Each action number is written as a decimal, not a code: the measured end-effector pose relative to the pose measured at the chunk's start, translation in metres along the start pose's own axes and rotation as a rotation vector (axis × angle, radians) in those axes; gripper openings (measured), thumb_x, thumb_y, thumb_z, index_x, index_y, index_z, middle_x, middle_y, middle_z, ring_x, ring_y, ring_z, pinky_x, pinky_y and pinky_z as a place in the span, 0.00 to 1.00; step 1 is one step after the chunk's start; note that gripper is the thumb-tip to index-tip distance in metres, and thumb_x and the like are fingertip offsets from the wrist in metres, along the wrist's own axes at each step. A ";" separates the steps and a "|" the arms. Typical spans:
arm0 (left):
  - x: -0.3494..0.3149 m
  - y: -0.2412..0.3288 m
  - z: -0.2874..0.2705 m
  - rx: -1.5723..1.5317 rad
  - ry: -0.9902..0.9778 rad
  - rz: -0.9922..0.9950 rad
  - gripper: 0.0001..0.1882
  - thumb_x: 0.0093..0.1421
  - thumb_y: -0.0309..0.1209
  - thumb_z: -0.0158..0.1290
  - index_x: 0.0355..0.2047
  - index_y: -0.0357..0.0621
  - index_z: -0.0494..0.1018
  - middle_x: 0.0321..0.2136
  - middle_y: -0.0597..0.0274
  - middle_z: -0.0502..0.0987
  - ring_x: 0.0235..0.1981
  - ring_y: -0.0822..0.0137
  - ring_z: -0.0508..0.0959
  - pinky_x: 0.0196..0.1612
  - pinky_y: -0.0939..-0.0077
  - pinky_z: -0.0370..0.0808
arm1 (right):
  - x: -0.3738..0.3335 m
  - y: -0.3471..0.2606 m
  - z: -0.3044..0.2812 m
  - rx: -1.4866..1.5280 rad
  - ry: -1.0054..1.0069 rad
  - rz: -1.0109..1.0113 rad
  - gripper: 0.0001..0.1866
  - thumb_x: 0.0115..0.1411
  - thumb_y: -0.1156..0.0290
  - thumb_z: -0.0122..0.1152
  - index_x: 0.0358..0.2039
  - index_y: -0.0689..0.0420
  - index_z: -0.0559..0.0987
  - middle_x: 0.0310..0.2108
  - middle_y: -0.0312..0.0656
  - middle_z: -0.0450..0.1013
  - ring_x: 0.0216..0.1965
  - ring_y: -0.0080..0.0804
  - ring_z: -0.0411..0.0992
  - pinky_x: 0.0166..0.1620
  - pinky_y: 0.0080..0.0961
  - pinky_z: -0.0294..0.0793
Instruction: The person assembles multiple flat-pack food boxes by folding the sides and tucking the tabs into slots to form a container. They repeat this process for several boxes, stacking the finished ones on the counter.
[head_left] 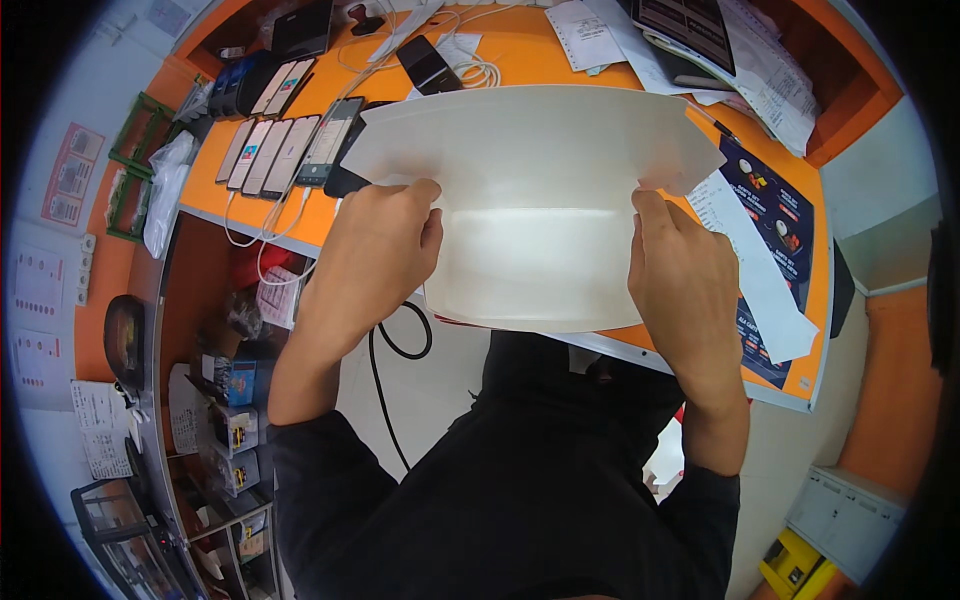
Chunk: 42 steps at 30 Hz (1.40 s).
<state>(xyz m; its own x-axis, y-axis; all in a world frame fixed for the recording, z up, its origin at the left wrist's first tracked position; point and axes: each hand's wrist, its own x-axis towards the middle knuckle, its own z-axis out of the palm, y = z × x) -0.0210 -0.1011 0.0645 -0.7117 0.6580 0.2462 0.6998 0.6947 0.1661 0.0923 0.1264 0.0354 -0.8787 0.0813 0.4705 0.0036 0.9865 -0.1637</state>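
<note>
Between my hands is a white paperboard food box (540, 265), its lid flap raised at the far side and its pale inside facing up. No food shows in it. My left hand (385, 235) is closed on the box's left wall near the lid fold, thumb toward the inside. On the opposite wall my right hand (685, 270) grips in the same way, with its fingertips partly hidden behind the board. The box lies over the front edge of the orange desk (530, 50), and a thin red strip shows under its lower left rim.
Several phones (285, 155) with white charging cables lie at the left of the desk, and a dark phone (427, 65) lies behind the lid. Papers and a tablet (685, 30) are stacked at back right. A dark menu sheet (775, 225) lies beside my right hand.
</note>
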 end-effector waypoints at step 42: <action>-0.007 0.117 -0.036 -0.350 0.030 0.837 0.13 0.58 0.26 0.59 0.43 0.35 0.77 0.32 0.55 0.81 0.30 0.68 0.78 0.37 0.76 0.74 | -0.267 0.144 -0.064 0.172 1.220 1.067 0.09 0.60 0.69 0.64 0.34 0.61 0.81 0.22 0.32 0.73 0.23 0.14 0.68 0.27 0.14 0.65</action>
<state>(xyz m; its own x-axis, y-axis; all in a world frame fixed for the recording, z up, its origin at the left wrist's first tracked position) 0.0683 -0.0353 0.1165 0.0367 0.8969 0.4408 0.9698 -0.1384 0.2010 0.3579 0.2562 -0.0578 0.3657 0.8194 0.4415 0.2048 0.3919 -0.8969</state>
